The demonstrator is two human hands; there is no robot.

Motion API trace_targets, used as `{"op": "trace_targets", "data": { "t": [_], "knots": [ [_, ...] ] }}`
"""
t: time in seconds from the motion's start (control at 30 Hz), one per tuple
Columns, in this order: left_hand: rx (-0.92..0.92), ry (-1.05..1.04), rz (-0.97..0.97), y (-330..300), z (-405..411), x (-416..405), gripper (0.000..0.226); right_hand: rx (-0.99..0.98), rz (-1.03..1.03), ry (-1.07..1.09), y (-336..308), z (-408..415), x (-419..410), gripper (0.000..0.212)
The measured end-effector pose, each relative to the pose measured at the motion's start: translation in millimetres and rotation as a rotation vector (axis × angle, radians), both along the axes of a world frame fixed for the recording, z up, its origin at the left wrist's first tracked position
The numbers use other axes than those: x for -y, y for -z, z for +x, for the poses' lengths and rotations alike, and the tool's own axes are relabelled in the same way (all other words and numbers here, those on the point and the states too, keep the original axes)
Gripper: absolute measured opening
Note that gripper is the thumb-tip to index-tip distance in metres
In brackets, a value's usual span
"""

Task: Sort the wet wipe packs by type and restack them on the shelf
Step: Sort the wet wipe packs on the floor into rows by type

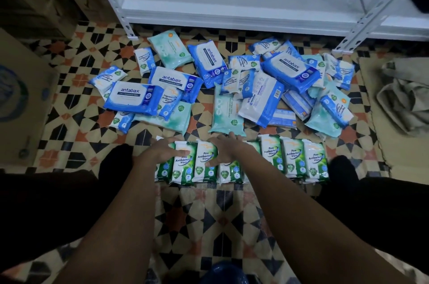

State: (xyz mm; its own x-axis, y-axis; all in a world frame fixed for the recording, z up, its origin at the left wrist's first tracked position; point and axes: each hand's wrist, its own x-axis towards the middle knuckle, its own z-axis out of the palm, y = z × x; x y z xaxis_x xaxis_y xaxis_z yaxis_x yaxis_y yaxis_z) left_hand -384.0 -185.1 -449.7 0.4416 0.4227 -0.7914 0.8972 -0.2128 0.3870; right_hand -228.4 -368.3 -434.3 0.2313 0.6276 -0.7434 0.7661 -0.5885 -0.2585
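A person is kneeling on a patterned tile floor [69, 144] in front of a white metal shelf [232, 16]. A row of green pine wipe packs [293, 158] is standing side by side on the floor just in front of the knees. The left hand [166, 150] is resting on the left end of that row, fingers curling over the top of a green pack there. The right hand [224, 147] is lying over the middle of the row, fingers spread and reaching past the packs' far edge, thumb pressing on one pack's face. Beyond the row, blue antabax packs [291, 70], small blue packs [144, 60] and pale teal packs [170, 49] are lying mixed in a loose heap between the row and the shelf. A cardboard box [18, 97] is sitting at the left.
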Motion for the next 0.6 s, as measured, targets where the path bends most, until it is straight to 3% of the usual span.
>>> {"op": "trace_targets", "data": {
  "t": [0.23,0.3,0.37,0.43,0.5,0.6],
  "knots": [
    [-0.002,-0.025,-0.013,1.8,-17.0,7.0,0.11,-0.069,0.059,0.045,7.2,-7.7,8.8,0.1],
    [-0.034,-0.018,-0.004,6.5,-15.5,5.7,0.107,-0.114,0.09,0.094,9.2,2.2,10.9,0.099],
    [-0.012,-0.011,0.004,18.2,-9.7,-3.0,0.104,-0.121,0.17,0.219,4.6,18.2,16.0,0.088],
    [0.019,-0.034,0.035,2.5,7.0,0.6,0.107,-0.075,0.29,0.379,-4.9,42.2,29.3,0.064],
    [0.034,-0.074,0.18,-19.2,30.0,12.6,0.087,-0.012,0.339,0.477,-15.3,70.7,48.5,0.041],
    [0.138,0.016,0.392,-47.5,68.1,44.0,0.043,0.078,0.243,0.477,-25.3,108.8,82.7,0.031]
  ]
}}
